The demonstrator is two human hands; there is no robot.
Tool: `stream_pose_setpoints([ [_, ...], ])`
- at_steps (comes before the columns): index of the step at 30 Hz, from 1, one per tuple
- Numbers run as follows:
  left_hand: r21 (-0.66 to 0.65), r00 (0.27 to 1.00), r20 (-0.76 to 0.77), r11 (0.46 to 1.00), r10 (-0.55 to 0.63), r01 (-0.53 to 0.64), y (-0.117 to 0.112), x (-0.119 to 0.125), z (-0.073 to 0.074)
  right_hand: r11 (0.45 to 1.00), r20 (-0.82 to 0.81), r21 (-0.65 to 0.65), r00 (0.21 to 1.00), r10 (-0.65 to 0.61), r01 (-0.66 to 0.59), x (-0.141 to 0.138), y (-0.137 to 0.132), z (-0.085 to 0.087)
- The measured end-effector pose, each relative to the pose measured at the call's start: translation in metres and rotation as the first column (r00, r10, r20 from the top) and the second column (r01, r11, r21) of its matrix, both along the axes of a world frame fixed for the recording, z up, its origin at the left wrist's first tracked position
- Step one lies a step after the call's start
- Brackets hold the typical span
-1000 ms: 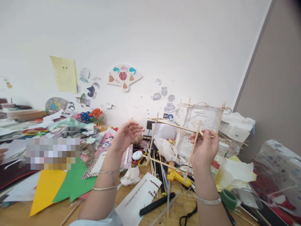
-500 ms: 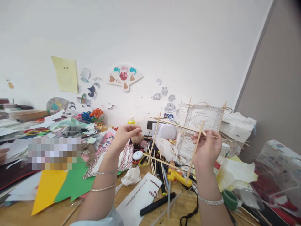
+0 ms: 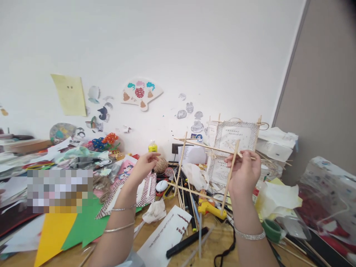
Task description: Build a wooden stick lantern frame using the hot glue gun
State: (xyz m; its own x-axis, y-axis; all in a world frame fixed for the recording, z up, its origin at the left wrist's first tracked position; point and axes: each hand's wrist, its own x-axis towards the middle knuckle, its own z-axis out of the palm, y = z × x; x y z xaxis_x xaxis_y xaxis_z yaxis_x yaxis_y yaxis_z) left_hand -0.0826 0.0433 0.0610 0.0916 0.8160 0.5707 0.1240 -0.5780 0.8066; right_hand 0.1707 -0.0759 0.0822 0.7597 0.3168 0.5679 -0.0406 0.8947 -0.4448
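Note:
My right hand [image 3: 244, 172] grips a square frame of thin wooden sticks [image 3: 205, 147] by its upper right corner. The frame is tilted in mid-air, its stick ends crossing at the corners. My left hand [image 3: 145, 167] hovers to the left of the frame, apart from it. Its fingers are loosely bent and somewhat apart, with nothing visible in them. Below the frame, a yellow hot glue gun [image 3: 211, 210] lies on the table among markers and sticks.
A black marker [image 3: 187, 243] and a white paper strip [image 3: 164, 237] lie in front. Coloured paper [image 3: 55, 235] spreads at left. Finished stick-framed panels [image 3: 236, 135] stand against the wall. Green tape [image 3: 272, 233] sits at right, and a twine ball [image 3: 160, 165] lies behind my left hand.
My left hand has moved a little left and down, its pinched fingers loosening. My right hand still holds the stick frame in nearly the same place. The view has shifted slightly.

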Motion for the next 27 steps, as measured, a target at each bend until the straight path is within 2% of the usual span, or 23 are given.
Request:
stream_pose_setpoints([
  [6,-0.002,0.997,-0.006,0.997,-0.079,0.079,0.003,0.009,-0.004,1.000,-0.026,-0.002,1.000,0.013,-0.013,0.004,-0.002,0.002],
  [10,-0.068,0.979,-0.121,0.986,-0.161,0.154,0.010,0.012,-0.006,1.000,-0.033,0.001,0.999,0.029,-0.029,0.007,-0.002,0.003],
  [14,-0.056,0.952,-0.301,0.998,-0.051,0.036,0.023,0.011,-0.002,0.999,-0.039,0.014,0.999,0.032,-0.032,0.008,-0.003,0.004],
  [17,-0.034,0.929,-0.371,0.999,0.014,-0.029,0.033,0.011,0.003,0.999,-0.036,0.009,0.999,0.034,-0.034,0.009,-0.003,0.004],
  [23,-0.052,0.884,-0.466,0.997,0.022,-0.052,0.050,0.009,0.013,0.999,-0.037,0.024,0.998,0.044,-0.043,0.011,-0.003,0.004],
  [27,-0.054,0.842,-0.539,0.998,-0.039,0.012,0.060,0.012,0.021,0.999,-0.041,0.016,0.998,0.050,-0.050,0.011,-0.002,0.003],
])
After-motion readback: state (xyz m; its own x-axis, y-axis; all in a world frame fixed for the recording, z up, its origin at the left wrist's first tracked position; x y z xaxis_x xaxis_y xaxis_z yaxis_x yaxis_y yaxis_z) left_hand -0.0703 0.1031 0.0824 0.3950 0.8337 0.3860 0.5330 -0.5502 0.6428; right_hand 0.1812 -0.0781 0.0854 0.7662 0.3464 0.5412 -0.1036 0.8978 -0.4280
